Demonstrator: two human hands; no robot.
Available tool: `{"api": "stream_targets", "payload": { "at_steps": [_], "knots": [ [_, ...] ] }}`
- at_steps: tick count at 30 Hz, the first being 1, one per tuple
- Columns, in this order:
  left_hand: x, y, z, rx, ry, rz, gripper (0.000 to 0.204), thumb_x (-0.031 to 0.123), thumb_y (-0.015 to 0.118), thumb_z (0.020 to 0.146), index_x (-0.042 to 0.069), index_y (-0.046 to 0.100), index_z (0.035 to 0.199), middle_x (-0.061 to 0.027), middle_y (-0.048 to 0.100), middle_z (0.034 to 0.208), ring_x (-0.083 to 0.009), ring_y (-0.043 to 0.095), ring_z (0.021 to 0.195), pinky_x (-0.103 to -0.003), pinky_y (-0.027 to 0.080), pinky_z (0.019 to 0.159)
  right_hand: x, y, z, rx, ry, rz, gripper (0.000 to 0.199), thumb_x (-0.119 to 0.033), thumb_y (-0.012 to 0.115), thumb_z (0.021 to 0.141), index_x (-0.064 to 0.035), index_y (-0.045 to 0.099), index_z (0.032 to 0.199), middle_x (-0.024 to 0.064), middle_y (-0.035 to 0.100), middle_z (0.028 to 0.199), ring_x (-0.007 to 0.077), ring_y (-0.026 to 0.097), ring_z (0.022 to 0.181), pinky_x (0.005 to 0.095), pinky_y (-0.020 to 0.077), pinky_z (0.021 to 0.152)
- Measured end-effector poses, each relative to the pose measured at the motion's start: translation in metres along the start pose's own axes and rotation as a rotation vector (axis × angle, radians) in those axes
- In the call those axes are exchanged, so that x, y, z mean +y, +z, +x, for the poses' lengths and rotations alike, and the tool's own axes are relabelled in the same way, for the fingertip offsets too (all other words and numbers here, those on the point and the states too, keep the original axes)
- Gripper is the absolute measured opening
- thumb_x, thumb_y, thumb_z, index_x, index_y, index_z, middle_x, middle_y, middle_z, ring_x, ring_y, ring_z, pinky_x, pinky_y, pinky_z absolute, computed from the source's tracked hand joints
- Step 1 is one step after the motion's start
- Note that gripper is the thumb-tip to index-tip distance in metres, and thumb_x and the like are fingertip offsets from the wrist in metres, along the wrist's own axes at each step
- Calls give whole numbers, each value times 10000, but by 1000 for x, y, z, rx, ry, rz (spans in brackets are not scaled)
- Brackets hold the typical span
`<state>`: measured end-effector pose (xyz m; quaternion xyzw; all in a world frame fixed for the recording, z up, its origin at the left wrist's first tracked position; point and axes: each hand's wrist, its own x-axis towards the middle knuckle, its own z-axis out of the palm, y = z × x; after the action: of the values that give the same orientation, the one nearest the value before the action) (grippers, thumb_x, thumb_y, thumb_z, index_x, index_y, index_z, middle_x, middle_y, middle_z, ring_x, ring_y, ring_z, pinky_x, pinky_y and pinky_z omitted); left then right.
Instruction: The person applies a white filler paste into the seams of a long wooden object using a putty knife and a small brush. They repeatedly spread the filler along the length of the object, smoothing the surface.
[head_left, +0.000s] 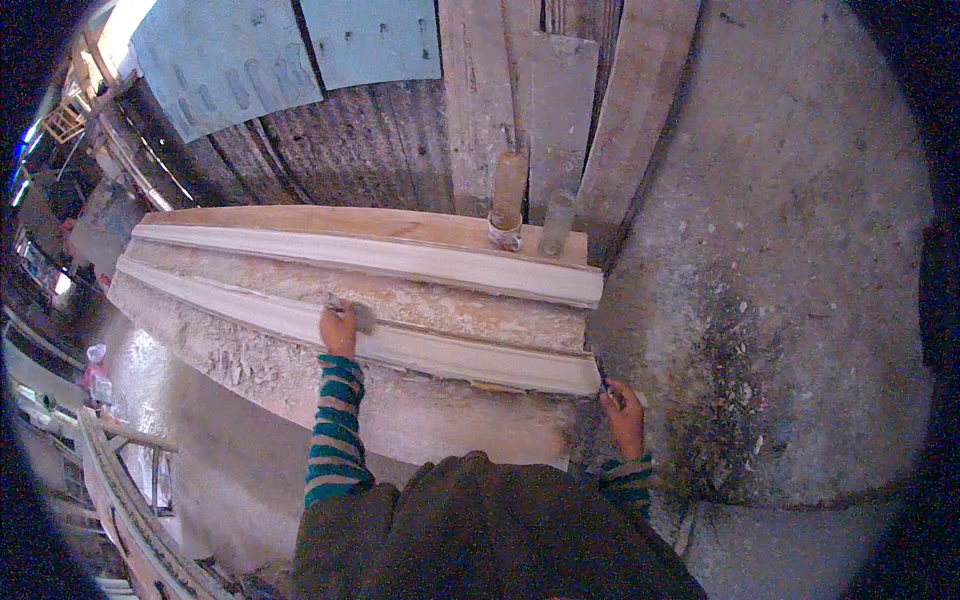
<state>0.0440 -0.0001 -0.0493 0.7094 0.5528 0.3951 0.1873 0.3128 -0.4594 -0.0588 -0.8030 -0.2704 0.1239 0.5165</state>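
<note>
Two long white moulding strips lie side by side on a plaster-crusted wooden bench. My left hand (338, 330) is closed over the nearer moulding strip (470, 362), around a small greyish flat tool (362, 318) that looks like a scraper; its exact kind is unclear. At that strip's right end, my right hand (624, 412) grips a thin dark tool (602, 376), its tip against or very near the end face. Too little of this tool shows to name its kind. The farther moulding strip (400, 259) is touched by neither hand.
On the bench's far board (330, 221) stand a white cup (505, 232) with a tan cylindrical thing in it and a clear glass container (557, 225). Planks (480, 90) and blue sheets (375, 45) line the wall behind. Debris dots the floor (740, 380) at right. A wooden frame (120, 500) stands lower left.
</note>
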Motion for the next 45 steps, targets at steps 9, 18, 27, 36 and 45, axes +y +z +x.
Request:
{"api": "stream_targets", "payload": {
  "at_steps": [9,18,27,36,45],
  "knots": [
    [85,63,-83,-374,197,-719,341,337,618,812,0,608,855,-104,618,776,-197,558,672,-360,450,592,-10,26,10,0,-8,24,308,-110,631,798,-89,592,1103,23,586,906,94,499,716,235,427,608],
    [123,161,-169,-741,-5,-391,375,346,622,776,-26,614,822,-178,635,722,-338,625,720,-412,483,631,-9,-2,-14,167,21,62,347,-143,651,789,-63,578,1118,51,586,932,164,521,803,294,433,732],
    [-9,-13,24,-56,54,221,313,295,545,818,-12,598,849,-220,597,786,-392,580,787,-461,460,674,5,0,-27,99,31,-23,334,-189,661,795,-75,583,1098,58,600,1011,183,532,935,311,431,809],
    [18,-34,-35,-79,-196,-302,336,320,589,847,-10,567,907,-181,602,802,-319,569,718,-394,441,666,-68,61,34,-482,-196,-330,339,-182,586,799,-175,583,1138,128,618,951,300,583,920,391,470,808],
    [-11,-29,-50,-164,-76,-381,195,172,626,823,4,569,904,-132,616,784,-203,560,658,-322,448,630,-88,120,126,-841,-475,-586,312,-250,578,777,-194,641,1077,135,636,975,317,603,856,396,482,762]
  ]
}}
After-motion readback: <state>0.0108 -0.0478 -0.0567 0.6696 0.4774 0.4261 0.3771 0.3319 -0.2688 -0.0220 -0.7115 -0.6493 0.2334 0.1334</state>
